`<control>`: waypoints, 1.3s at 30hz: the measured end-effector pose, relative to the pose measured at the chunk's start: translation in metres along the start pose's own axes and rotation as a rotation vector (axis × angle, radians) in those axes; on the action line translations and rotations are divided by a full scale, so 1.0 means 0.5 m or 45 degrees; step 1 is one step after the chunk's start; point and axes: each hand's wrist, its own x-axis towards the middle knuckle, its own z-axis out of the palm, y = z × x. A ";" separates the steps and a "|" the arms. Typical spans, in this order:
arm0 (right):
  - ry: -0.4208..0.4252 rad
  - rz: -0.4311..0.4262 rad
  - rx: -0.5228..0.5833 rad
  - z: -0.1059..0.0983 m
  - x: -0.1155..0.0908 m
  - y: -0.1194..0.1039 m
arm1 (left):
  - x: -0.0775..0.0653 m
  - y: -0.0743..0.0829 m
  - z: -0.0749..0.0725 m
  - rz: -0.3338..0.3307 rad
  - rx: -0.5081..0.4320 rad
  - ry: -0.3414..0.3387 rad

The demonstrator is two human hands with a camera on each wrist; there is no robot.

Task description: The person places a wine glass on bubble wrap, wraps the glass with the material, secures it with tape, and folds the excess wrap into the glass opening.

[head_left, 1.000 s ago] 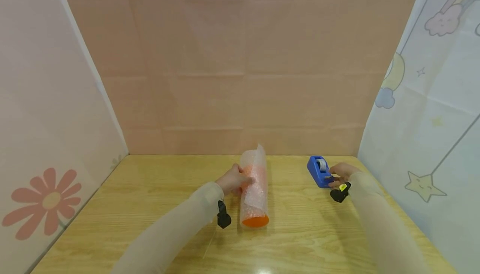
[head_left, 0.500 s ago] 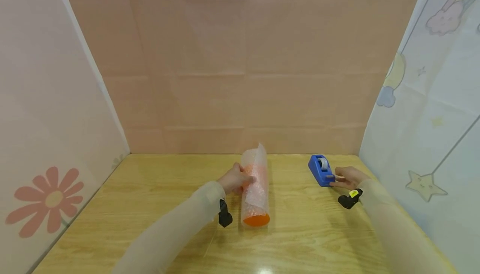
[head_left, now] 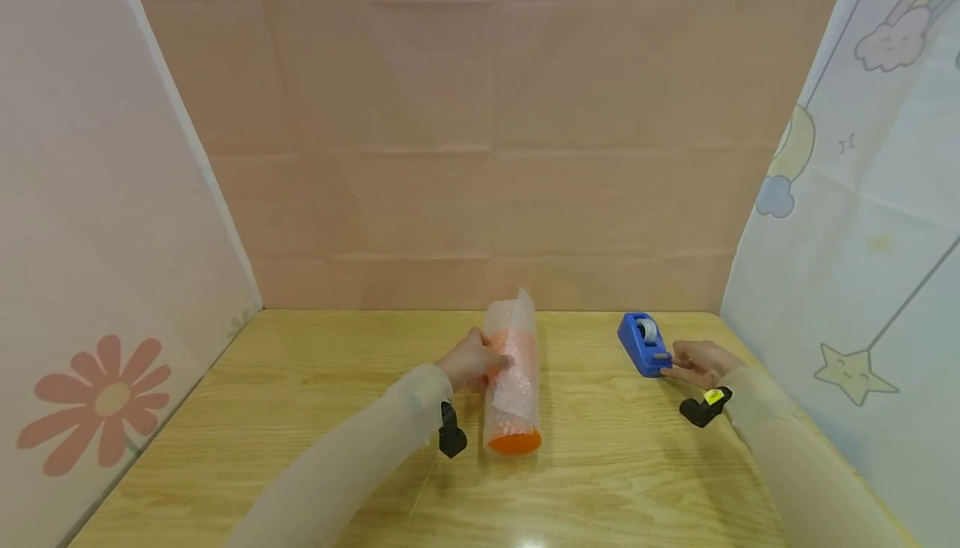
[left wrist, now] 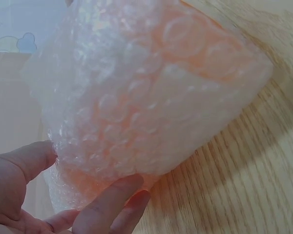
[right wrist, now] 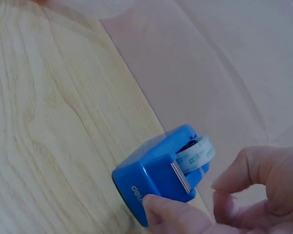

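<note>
A tall orange cylinder wrapped in bubble wrap [head_left: 516, 381] lies on the table, its bare orange end [head_left: 516, 444] towards me. My left hand [head_left: 472, 359] grips its left side, fingers bent around the wrap; fingertips [left wrist: 124, 187] press against the bubbles in the left wrist view. On the right is a blue tape dispenser [head_left: 643, 346] with a roll of clear tape [right wrist: 198, 153]. Beside its cutter is my right hand [head_left: 705, 362], fingers bent. One fingertip touches the dispenser's front, and two other fingertips come close together. I cannot tell whether tape is between them.
Both things are on a light wooden table [head_left: 337, 414]. A plain peach-coloured backdrop [head_left: 420, 139] rises behind it. Printed white panels [head_left: 847, 281] stand at both sides. A black camera [head_left: 705, 408] is strapped to each wrist, below cream sleeves.
My right hand has drawn back to the right from the dispenser's cutter, mostly in the first half second. My left hand and the wrapped cylinder have stayed in place.
</note>
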 end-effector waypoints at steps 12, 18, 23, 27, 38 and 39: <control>-0.251 0.073 -0.694 -0.030 0.013 -0.018 | -0.008 0.009 0.002 -0.017 0.009 0.011; -0.282 0.099 -0.665 -0.042 0.015 -0.012 | -0.006 0.012 0.003 -0.036 0.033 0.016; -0.333 0.098 -0.672 -0.044 0.020 -0.001 | -0.007 0.012 0.003 -0.038 0.038 0.023; -0.349 0.111 -0.663 -0.043 0.028 0.007 | -0.007 0.010 0.004 -0.042 0.041 0.023; -0.288 0.114 -0.677 -0.032 0.026 0.014 | -0.006 0.009 0.003 0.005 0.024 0.013; -0.277 0.109 -0.702 -0.029 0.024 0.013 | -0.006 0.009 0.003 0.006 0.028 0.011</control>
